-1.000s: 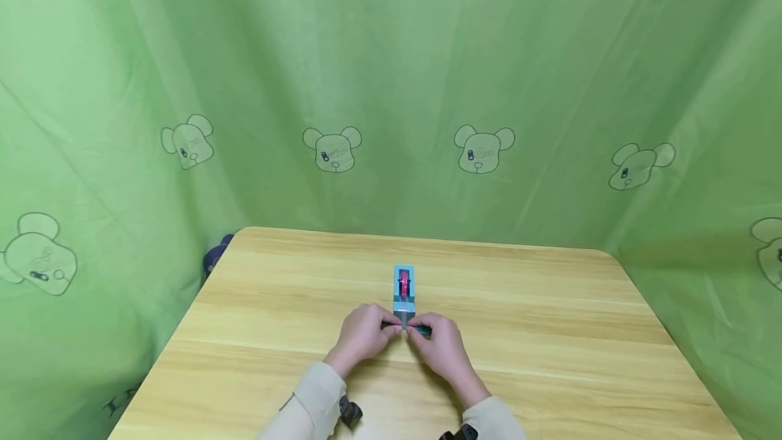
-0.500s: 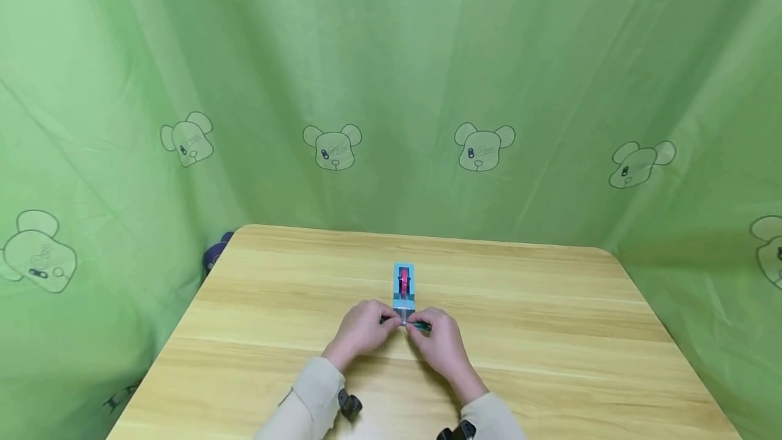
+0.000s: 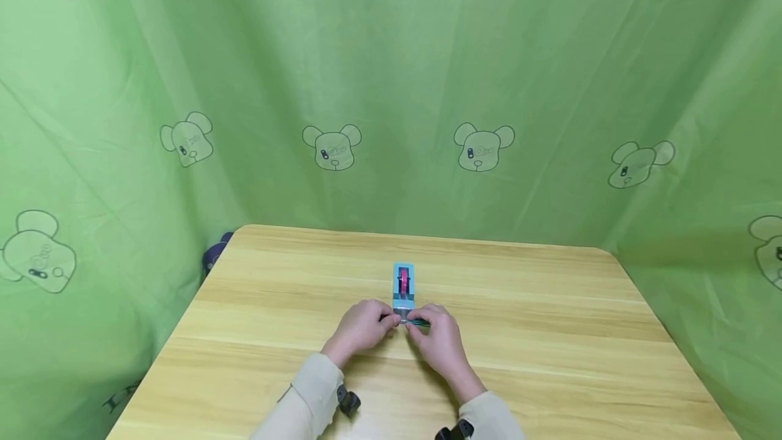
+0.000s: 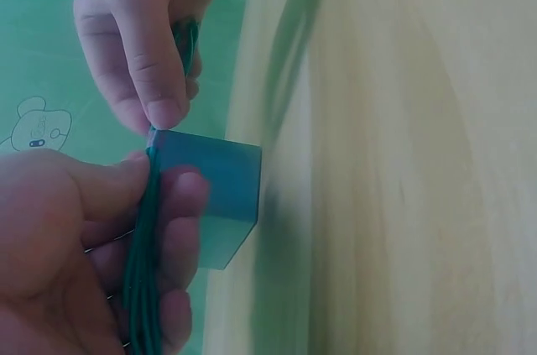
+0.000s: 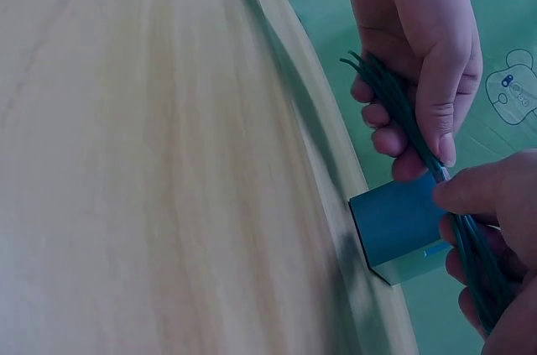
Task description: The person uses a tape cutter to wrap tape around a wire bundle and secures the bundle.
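Observation:
A bundle of thin green wires (image 5: 394, 103) runs crosswise between my hands, at the front end of a blue tape dispenser (image 3: 403, 303). My left hand (image 3: 365, 326) pinches one side between thumb and fingers, the strands lying along its curled fingers. The other side is pinched by my right hand (image 3: 441, 341), its thumb pressed on the strands. Both thumb tips sit close together near the middle of the bundle. A clear strip of tape (image 3: 404, 315) reaches from the dispenser to the wires between them. The dispenser holds a roll with a pink core (image 3: 404, 282).
The dispenser stands on a wood-grain table (image 3: 537, 304), its roll end away from me. Behind the table and along its sides hangs a green curtain (image 3: 403, 73) with bear-head prints. A dark camera (image 3: 349, 401) is strapped at the left wrist.
The right end of the wire bundle has shifted slightly away from me, towards the dispenser. Both hands keep their pinch on it with small finger movements. The dispenser has stayed in place.

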The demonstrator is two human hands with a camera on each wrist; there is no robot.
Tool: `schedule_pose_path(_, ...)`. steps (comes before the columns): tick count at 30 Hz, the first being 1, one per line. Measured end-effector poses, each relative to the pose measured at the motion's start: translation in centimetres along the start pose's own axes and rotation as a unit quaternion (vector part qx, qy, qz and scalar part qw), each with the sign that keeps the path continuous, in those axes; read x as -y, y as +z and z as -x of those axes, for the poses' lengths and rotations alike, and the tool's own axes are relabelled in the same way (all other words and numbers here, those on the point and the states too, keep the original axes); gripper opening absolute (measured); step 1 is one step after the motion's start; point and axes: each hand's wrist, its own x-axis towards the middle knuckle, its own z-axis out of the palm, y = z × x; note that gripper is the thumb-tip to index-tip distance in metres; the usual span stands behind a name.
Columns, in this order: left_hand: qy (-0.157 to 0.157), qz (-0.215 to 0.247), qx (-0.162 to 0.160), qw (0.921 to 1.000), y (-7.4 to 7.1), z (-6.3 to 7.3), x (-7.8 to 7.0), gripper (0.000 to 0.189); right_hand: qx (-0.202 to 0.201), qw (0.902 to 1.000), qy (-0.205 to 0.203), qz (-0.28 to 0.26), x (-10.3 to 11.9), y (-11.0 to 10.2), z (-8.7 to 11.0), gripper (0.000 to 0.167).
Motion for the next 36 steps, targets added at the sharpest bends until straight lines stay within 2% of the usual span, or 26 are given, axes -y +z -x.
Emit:
schedule_pose_path(13, 0.003, 0.020, -0.029, 0.9994, 0.44, 0.02, 0.00, 0.024, -0.018, 0.9998, 0.000, 0.002, -0.32, 0.41, 0.00, 0.016)
schedule_pose_path(18, 0.011, 0.029, -0.048, 0.9984, 0.52, -0.04, 0.08, 0.017, -0.014, 0.9995, -0.009, 0.026, -0.17, 0.42, -0.06, 0.016)
schedule_pose_path(24, 0.018, 0.029, -0.074, 0.9967, 0.55, -0.17, 0.03, 0.012, -0.017, 0.9995, -0.014, 0.021, 0.22, 0.31, -0.11, 0.016)
schedule_pose_path(30, 0.015, 0.015, -0.097, 0.9950, 0.46, -0.16, -0.27, 0.009, -0.029, 0.9988, -0.039, 0.011, 0.34, 0.37, -0.27, 0.019)
schedule_pose_path(36, 0.019, 0.011, -0.110, 0.9937, 0.68, -0.17, -0.38, 0.006, -0.040, 0.9963, -0.069, 0.031, 0.11, 0.55, -0.25, 0.020)
